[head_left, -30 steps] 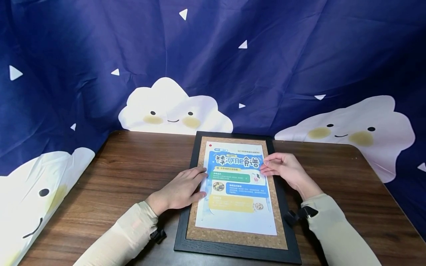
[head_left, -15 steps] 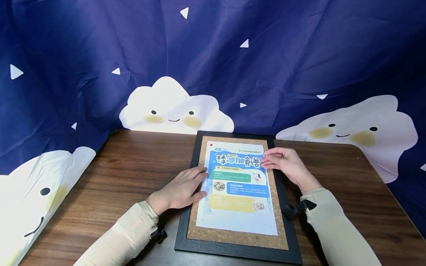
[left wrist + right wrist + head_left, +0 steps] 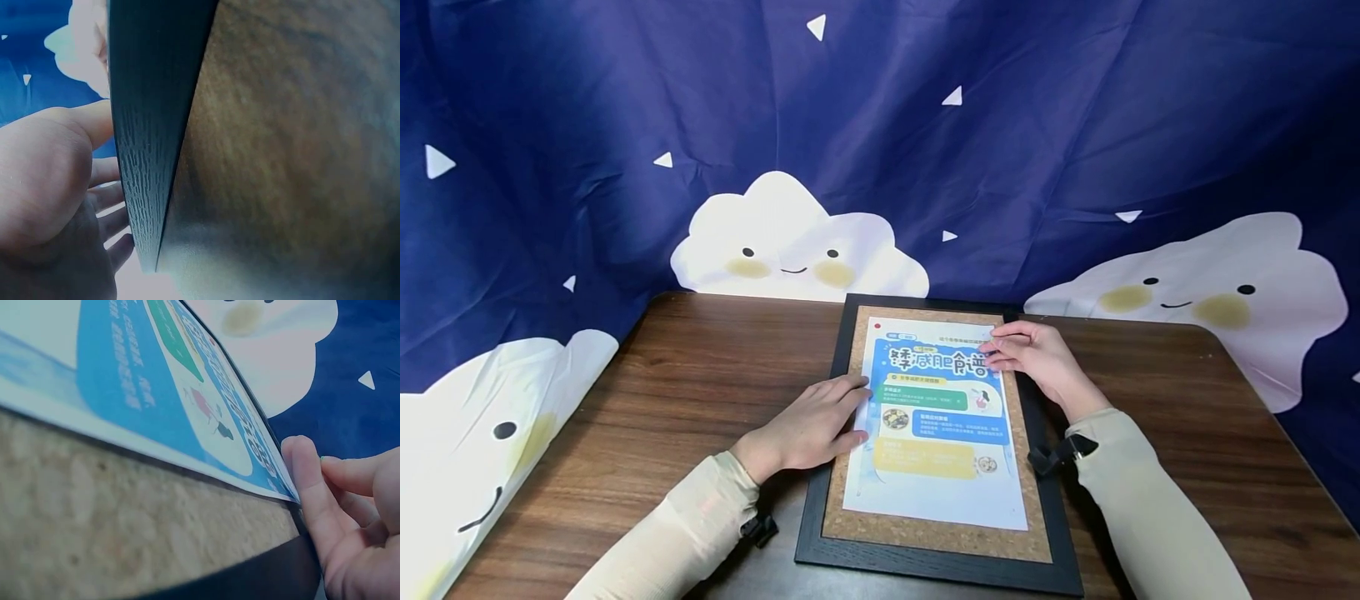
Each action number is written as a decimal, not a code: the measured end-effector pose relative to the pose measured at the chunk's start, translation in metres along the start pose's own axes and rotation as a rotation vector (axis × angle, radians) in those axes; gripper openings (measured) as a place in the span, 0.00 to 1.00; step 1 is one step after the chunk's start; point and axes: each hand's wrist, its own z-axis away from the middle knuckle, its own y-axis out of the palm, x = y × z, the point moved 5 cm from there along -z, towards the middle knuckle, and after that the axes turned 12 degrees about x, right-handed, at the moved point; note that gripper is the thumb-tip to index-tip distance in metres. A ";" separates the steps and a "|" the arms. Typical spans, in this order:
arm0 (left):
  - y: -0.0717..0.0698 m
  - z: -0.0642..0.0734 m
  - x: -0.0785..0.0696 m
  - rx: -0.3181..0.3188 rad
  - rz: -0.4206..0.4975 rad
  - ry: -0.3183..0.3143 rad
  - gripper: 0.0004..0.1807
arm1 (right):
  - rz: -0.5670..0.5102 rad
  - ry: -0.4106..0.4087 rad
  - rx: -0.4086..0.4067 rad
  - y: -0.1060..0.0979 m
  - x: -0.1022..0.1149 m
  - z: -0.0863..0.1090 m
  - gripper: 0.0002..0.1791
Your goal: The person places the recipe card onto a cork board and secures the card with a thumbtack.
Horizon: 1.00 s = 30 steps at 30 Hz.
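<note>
A printed poster sheet with blue, green and yellow blocks lies on a cork board in a black frame. A red pushpin sits at the sheet's upper left corner. My left hand rests on the board's left side, its fingers stretched onto the sheet's edge. At the sheet's upper right edge, my right hand pinches a tiny green pushpin between thumb and finger; only a speck of it shows. Other fingers of that hand touch the sheet's edge.
The board lies on a brown wooden table. Behind it hangs a dark blue curtain with white clouds, close to the board's far edge. A black wrist camera is strapped over the right sleeve.
My right hand has slid a little upward along the sheet's right edge, towards its upper right corner. The left hand stays in place. The head view has shifted slightly.
</note>
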 end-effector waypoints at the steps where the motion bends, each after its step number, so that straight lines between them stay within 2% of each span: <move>1: 0.000 0.000 0.000 0.001 0.002 0.000 0.35 | -0.007 0.004 -0.006 -0.001 0.000 -0.001 0.21; 12: 0.000 0.000 0.000 0.002 0.008 -0.002 0.35 | 0.003 0.028 -0.021 -0.001 0.000 -0.006 0.21; 21: 0.001 -0.001 0.000 0.006 0.018 -0.010 0.36 | -0.005 0.037 -0.010 -0.005 0.000 -0.019 0.21; 30: 0.001 -0.001 0.001 0.011 0.019 -0.011 0.36 | -0.025 0.117 -0.011 -0.005 0.000 -0.028 0.21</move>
